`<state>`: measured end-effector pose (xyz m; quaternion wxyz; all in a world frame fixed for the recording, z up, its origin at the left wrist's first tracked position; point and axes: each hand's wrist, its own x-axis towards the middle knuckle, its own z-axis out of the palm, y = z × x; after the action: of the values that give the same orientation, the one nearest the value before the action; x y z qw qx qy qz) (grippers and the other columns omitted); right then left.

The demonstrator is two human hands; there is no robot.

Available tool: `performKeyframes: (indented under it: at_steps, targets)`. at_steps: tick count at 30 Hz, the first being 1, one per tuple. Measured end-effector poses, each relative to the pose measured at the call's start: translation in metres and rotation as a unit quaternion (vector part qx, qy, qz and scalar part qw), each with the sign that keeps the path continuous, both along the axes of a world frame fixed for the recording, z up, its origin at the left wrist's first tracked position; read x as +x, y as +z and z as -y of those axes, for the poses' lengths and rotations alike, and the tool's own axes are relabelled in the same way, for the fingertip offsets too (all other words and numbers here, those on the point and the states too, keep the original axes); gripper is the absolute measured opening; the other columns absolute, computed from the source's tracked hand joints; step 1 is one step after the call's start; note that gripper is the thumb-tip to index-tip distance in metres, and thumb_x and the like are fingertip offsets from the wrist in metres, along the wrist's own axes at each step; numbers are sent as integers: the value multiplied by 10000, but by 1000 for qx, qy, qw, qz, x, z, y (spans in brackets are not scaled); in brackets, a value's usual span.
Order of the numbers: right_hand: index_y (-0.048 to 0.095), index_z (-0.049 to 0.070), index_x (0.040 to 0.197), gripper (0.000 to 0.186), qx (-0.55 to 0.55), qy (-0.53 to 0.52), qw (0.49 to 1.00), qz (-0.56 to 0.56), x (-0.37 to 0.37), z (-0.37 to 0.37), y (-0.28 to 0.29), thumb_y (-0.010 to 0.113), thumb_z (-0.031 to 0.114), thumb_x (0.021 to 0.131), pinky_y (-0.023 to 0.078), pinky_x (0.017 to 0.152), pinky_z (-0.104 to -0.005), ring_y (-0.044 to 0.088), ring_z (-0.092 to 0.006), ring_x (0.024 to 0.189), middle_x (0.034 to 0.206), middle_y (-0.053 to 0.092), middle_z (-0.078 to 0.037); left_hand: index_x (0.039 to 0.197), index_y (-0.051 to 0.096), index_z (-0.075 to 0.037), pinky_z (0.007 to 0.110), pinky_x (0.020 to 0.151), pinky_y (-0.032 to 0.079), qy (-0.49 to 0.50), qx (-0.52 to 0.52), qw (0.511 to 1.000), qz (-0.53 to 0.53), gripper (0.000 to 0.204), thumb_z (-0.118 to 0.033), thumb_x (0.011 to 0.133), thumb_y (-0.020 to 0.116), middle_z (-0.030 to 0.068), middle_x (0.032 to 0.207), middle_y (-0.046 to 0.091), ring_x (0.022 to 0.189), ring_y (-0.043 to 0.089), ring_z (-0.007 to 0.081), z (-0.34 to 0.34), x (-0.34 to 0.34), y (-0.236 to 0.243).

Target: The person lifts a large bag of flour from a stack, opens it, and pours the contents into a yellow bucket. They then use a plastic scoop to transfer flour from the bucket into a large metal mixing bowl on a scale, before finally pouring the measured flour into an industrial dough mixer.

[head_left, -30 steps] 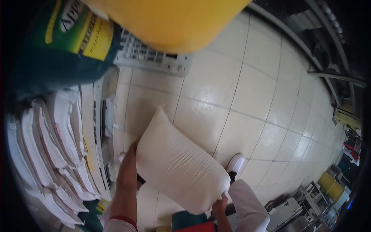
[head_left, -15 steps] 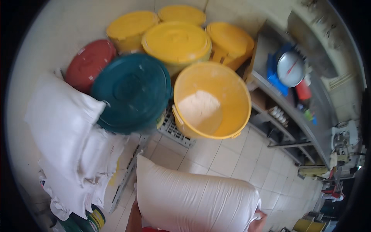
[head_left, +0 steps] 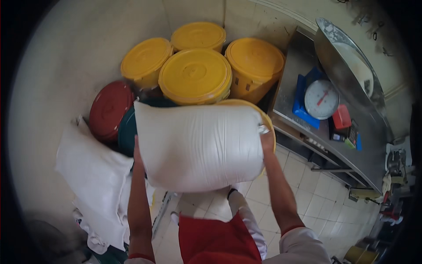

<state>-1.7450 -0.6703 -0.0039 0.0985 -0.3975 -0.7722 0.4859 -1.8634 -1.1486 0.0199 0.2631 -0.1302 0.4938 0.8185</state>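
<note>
White sack [head_left: 200, 147], two-handed carry
My left grip [head_left: 136, 150] and right grip [head_left: 267, 142] clutch opposite ends, blocking most of a yellow bin [head_left: 268, 121].

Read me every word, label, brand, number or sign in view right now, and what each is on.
No text can be read here.
Scale: any marks on its dial are too small and blurred to read.
Small black thing by the red tub: any print is too small to read.
White sack: no print shows on the side in view.
Yellow lids: nothing readable.
</note>
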Motion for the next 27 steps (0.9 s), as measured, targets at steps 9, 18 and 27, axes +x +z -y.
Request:
performKeyframes:
  at_steps: [9,18,27]
  targets:
    - [536,24,1268,618,-241,-37,967,74,-29,-66,-246,599,460,834,508,841,-369,632,-257,959,1090,650,-143,1388,358,20,407,1034,351,30,-697,687,-205,914,-503,741,736,238,1353,462,1244,448,379,-176,-30,11]
    - [493,88,1332,658,-610,-127,781,51,1,-55,-297,308,597,958,448,969,-382,538,-263,1152,1260,574,-106,1440,338,-82,639,1057,174,-171,-797,433,-386,737,-507,869,529,208,1526,170,1405,152,425,-225,-63,31]
    - [472,108,1350,669,-634,-226,735,77,-28,2,-311,296,615,952,437,982,-394,530,-264,1164,1265,569,-105,1430,358,-139,607,1057,218,-232,-774,425,-409,620,-381,881,514,207,1509,221,1385,175,461,-224,-83,4]
